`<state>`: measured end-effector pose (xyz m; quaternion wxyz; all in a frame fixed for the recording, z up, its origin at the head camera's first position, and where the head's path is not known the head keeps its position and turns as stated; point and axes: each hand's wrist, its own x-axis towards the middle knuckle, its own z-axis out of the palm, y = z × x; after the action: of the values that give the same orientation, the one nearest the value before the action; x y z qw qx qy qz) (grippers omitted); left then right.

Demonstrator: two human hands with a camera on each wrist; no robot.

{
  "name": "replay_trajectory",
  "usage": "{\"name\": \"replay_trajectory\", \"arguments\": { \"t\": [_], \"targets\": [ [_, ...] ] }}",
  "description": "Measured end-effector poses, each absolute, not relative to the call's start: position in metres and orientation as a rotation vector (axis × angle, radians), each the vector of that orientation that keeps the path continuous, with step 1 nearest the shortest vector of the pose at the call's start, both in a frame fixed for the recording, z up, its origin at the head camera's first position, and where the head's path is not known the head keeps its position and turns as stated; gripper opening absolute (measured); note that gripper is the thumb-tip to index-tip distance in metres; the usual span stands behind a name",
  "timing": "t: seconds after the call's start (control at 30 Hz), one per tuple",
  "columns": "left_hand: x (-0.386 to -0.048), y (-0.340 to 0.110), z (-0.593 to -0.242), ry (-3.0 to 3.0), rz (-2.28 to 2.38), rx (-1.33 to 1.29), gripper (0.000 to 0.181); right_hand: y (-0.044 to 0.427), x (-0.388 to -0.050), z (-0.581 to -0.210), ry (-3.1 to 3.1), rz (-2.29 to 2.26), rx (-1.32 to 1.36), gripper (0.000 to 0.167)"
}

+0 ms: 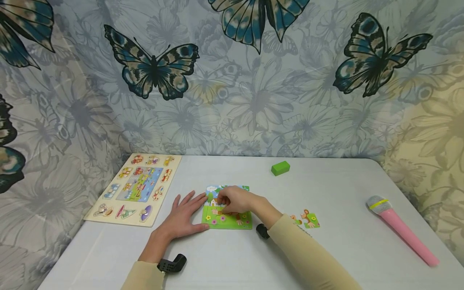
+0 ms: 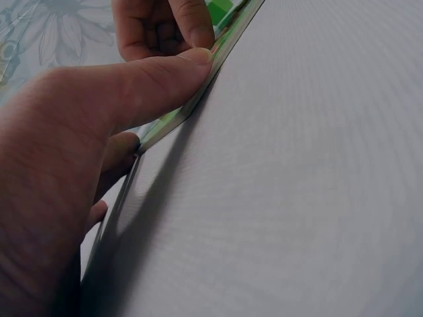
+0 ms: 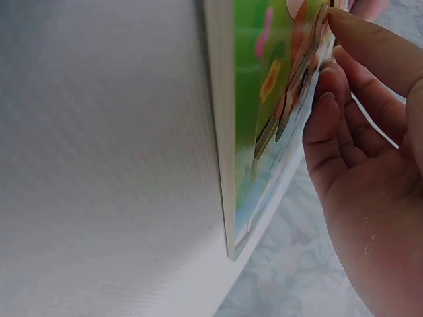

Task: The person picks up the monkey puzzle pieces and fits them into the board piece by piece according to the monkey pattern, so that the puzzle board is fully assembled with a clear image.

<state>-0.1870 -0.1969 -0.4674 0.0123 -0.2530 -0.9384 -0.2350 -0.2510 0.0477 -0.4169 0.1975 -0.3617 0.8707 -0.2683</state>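
A small puzzle board [image 1: 228, 226] with a green meadow picture lies on the table in front of the person. The left hand [image 1: 184, 217] lies at its left side with fingers spread; in the left wrist view the thumb [image 2: 142, 89] touches the board's edge [image 2: 168, 124]. Over the board, the right hand [image 1: 236, 200] has curled fingers and pinches a thin puzzle piece [image 3: 309, 56], seen edge-on in the right wrist view. Much of that piece is hidden by the fingers. Right of the board lie loose puzzle pieces [image 1: 311, 219], partly covered by the right sleeve.
A larger wooden board [image 1: 141, 222] with vehicle pictures lies at the left. Toward the back sits a green block [image 1: 280, 168]. A pink toy microphone [image 1: 409, 235] lies at the right. Black wrist cameras [image 1: 172, 264] are worn on both arms. Butterfly-patterned fabric hangs behind the white table [image 1: 224, 266].
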Motion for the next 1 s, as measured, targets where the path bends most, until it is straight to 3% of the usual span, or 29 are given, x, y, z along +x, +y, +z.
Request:
{"name": "replay_trajectory", "arguments": {
  "t": [1.0],
  "targets": [
    [-0.1870,-0.1960,-0.4671,-2.940,-0.735,-0.782,0.088,0.0415,-0.2473,-0.4181,2.423,-0.775,-1.114,0.012]
  ]
}}
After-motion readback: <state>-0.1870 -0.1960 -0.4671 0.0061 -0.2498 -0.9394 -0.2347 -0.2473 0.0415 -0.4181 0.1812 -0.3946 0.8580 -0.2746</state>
